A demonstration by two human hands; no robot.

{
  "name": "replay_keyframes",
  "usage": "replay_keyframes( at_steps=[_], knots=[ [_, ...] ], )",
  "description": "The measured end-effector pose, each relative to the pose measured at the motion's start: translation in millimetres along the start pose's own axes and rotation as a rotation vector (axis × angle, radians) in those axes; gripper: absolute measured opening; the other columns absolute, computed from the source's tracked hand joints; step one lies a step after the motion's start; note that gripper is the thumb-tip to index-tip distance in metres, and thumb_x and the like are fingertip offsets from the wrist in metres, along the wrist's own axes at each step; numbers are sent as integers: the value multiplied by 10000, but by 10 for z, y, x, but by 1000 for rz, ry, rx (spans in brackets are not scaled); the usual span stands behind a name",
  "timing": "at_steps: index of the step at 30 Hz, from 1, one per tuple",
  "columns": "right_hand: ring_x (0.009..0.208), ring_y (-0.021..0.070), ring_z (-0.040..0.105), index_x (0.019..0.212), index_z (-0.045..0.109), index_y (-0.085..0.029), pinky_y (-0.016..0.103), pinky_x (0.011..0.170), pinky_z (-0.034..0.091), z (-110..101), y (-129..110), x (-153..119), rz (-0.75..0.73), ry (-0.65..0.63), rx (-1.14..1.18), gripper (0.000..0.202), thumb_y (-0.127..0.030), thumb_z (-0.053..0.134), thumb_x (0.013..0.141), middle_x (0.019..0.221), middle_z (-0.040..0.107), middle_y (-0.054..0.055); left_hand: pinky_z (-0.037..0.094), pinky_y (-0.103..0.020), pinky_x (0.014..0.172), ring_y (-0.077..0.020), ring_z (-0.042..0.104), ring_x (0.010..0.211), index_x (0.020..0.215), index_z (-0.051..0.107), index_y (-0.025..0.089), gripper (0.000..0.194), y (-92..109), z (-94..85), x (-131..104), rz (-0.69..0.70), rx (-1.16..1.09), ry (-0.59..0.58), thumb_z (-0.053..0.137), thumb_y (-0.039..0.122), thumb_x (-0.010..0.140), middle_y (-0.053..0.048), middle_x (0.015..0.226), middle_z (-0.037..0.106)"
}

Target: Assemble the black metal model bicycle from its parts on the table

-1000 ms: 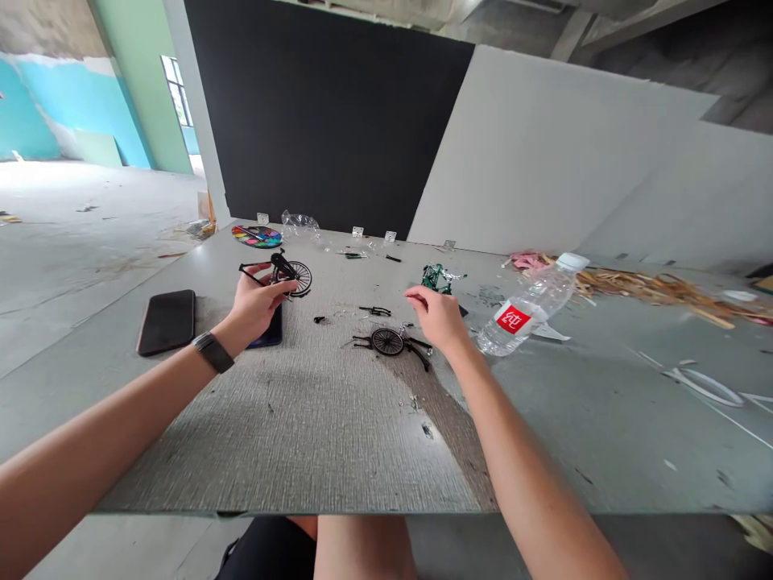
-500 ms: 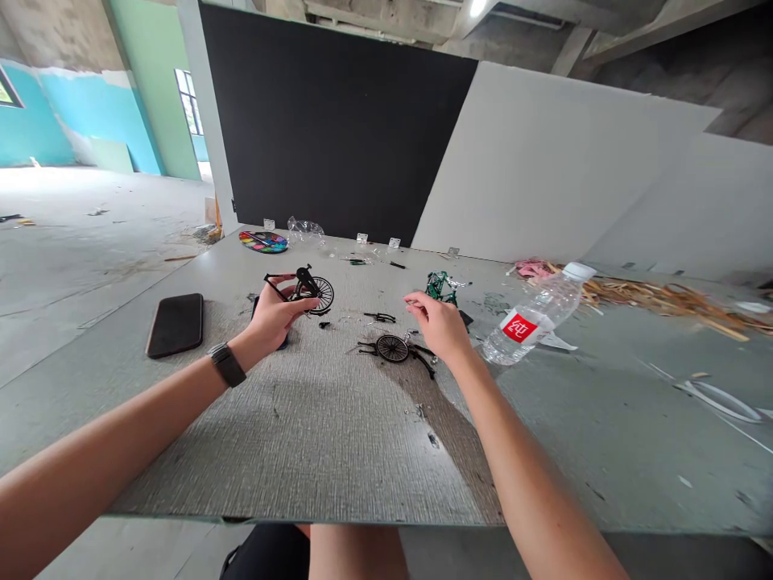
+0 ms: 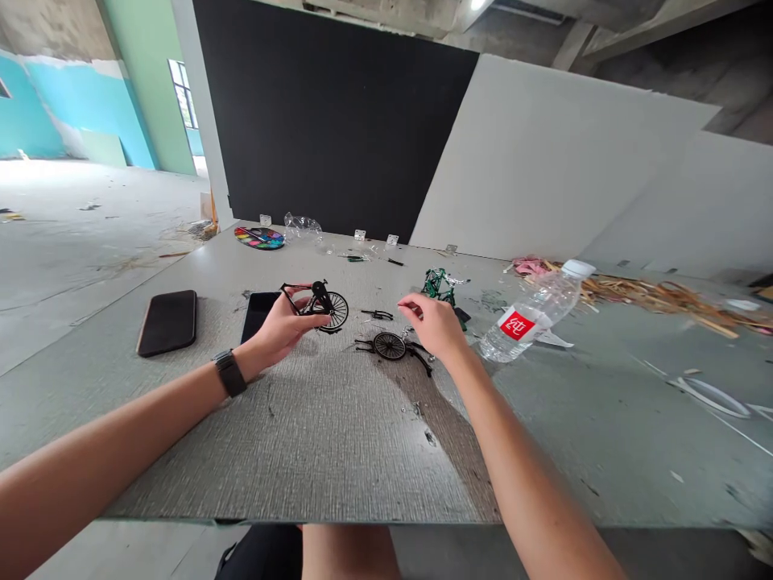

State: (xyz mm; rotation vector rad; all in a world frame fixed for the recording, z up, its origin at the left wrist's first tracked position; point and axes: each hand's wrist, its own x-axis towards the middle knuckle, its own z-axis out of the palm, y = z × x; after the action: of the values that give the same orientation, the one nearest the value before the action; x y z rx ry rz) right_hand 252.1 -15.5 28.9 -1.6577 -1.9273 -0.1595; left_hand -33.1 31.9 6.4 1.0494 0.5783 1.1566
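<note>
My left hand (image 3: 279, 330) is closed on a black model bicycle frame (image 3: 320, 298) with one spoked wheel fitted, held just above the table (image 3: 290, 451). The fingertips of my right hand (image 3: 433, 322) are pinched together; whether something tiny is between them I cannot make out. Below that hand lie a loose black spoked wheel (image 3: 390, 346) and curved black parts (image 3: 421, 360). A thin black forked part (image 3: 378, 314) rests between the two hands. Just behind my right hand stands a green model bicycle (image 3: 436, 283).
A clear water bottle (image 3: 531, 318) stands to the right. At left lie a black phone (image 3: 167, 322) and another dark flat device (image 3: 257, 310), partly behind my left hand. A paint palette (image 3: 259, 237), crumpled clear plastic (image 3: 303, 228) and straw-like strips (image 3: 658, 300) lie farther back.
My left hand has moved right with the model bicycle frame, uncovering more of the dark flat device. My right hand has shifted slightly left, still pinched.
</note>
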Motion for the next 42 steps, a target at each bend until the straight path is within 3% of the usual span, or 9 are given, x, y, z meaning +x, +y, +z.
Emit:
replay_keyframes(
  at_steps=[4, 9, 15, 20, 26, 32, 36, 42],
  knots=[
    [757, 201, 678, 968, 671, -223, 308, 697, 457, 16, 37, 2, 39, -19, 2, 164, -273, 518, 941, 866, 755, 51, 546, -238, 763, -124, 695, 821, 1169, 492, 195, 682, -82, 30, -45, -25, 6, -45, 839, 27, 607, -20, 963, 699],
    [699, 177, 636, 1024, 617, -205, 290, 679, 431, 31, 14, 18, 15, -54, 98, 223, -253, 404, 975, 804, 713, 45, 545, -242, 762, -133, 699, 829, 1153, 496, 193, 683, -130, 20, -43, -24, 8, 8, 832, 8, 589, -25, 962, 696],
    [594, 146, 556, 861, 554, -223, 274, 639, 384, 91, -189, -18, 11, -119, 185, 263, -371, 393, 1006, 671, 638, -7, 552, -248, 728, -146, 699, 827, 1166, 494, 191, 691, -146, 25, -50, -37, 15, 13, 828, 5, 590, -35, 963, 696],
    [576, 132, 511, 1023, 585, -230, 263, 572, 364, 171, -381, -70, 5, -234, 334, 303, -358, 311, 1030, 765, 635, 4, 555, -252, 735, -140, 696, 814, 1138, 499, 185, 676, -161, 29, -46, -24, -2, 53, 830, -5, 580, -32, 955, 692],
    [465, 134, 386, 1056, 598, -239, 276, 495, 290, 222, -505, -123, 31, -292, 312, 339, -340, 276, 1027, 565, 454, -40, 550, -252, 722, -134, 697, 786, 1118, 499, 185, 666, -185, 30, -32, -25, -10, 81, 821, -16, 570, -21, 920, 693],
    [631, 161, 540, 1026, 647, -254, 281, 582, 344, 321, -617, -139, -150, -391, 104, 175, -388, 597, 926, 688, 600, -7, 544, -250, 719, -136, 693, 814, 1100, 507, 188, 632, -214, -5, -16, -20, 0, 71, 826, 12, 584, -28, 955, 697],
    [756, 194, 625, 996, 657, -239, 291, 620, 385, 410, -656, -146, -176, -439, 44, 105, -306, 604, 935, 855, 704, 38, 539, -237, 722, -127, 692, 811, 1115, 501, 190, 655, -225, -22, 2, -28, -4, 83, 836, 14, 581, -26, 960, 697],
    [837, 223, 658, 973, 651, -210, 320, 674, 424, 478, -670, -149, -213, -425, 47, 116, -279, 558, 965, 951, 730, 75, 548, -251, 738, -130, 694, 797, 1092, 515, 192, 638, -237, -32, 20, -31, -16, 106, 846, 16, 576, -21, 947, 700]
  ],
)
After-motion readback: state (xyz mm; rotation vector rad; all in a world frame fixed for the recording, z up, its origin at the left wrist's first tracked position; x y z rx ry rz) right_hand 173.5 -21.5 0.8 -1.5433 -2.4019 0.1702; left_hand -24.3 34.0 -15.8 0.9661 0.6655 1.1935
